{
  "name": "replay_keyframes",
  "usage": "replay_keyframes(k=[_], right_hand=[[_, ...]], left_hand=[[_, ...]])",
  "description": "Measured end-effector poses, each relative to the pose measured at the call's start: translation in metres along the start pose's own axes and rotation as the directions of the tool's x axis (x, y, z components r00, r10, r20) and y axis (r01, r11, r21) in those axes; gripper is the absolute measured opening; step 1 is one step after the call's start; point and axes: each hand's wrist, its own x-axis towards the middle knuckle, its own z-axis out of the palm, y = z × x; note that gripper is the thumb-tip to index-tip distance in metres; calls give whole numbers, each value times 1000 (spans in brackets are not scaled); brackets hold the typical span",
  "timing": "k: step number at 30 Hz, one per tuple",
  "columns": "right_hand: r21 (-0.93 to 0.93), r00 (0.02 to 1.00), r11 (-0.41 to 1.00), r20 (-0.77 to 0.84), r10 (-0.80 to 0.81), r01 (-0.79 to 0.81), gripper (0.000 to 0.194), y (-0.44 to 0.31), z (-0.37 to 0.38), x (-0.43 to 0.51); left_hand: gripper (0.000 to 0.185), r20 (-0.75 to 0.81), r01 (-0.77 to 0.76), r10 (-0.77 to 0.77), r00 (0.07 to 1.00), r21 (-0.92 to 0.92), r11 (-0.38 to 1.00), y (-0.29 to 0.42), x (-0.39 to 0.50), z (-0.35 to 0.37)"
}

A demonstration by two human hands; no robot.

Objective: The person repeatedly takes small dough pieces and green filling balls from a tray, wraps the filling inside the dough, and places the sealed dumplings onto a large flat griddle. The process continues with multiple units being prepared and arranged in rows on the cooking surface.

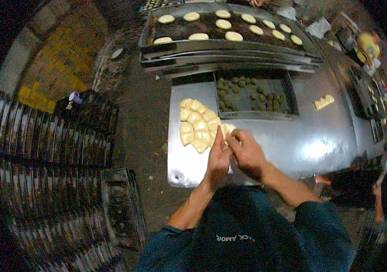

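My left hand (219, 156) and my right hand (247, 149) meet over the front of a shiny metal table (275, 139). A small piece of pale dough (228, 129) shows at their fingertips, held between them and partly covered. The fingers of my right hand are curled and slightly blurred, while my left thumb points up. Touching or just beyond my left hand lies a cluster of cut dough pieces (198, 122), pressed side by side. Behind it, a dark metal tray (292, 95) holds many dark, rough filling balls (241, 81), loosely grouped.
Flattened dough rounds (223, 24) lie on a large dark baking tray (179, 30) at the back. A short dough strip (324, 102) rests at right. Stacked metal trays (50, 132) stand at left. Another person (366, 49) is at far right; another arm (378, 204) shows lower right.
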Motion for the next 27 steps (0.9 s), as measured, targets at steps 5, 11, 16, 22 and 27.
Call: replay_keyframes(k=[5, 11, 16, 22, 27], right_hand=[[338, 997, 941, 55, -60, 38, 19, -24, -45, 18], [322, 995, 942, -2, 103, -97, 28, -38, -60, 58], [134, 973, 980, -195, -122, 149, 30, -40, -38, 41], [354, 998, 935, -64, -2, 25, 15, 4, -32, 28], [504, 972, 832, 162, 173, -232, 17, 15, -37, 46]], left_hand=[[33, 185, -525, 589, 787, 702, 481, 55, -28, -17], [36, 96, -619, 619, 779, 269, 738, 72, 7, 0], [42, -196, -273, 298, 934, 144, 951, 62, 14, 11], [49, -264, -154, 146, 953, -8, 988, 47, 27, 24], [41, -229, -52, 82, 970, 134, 990, 45, 18, 22]])
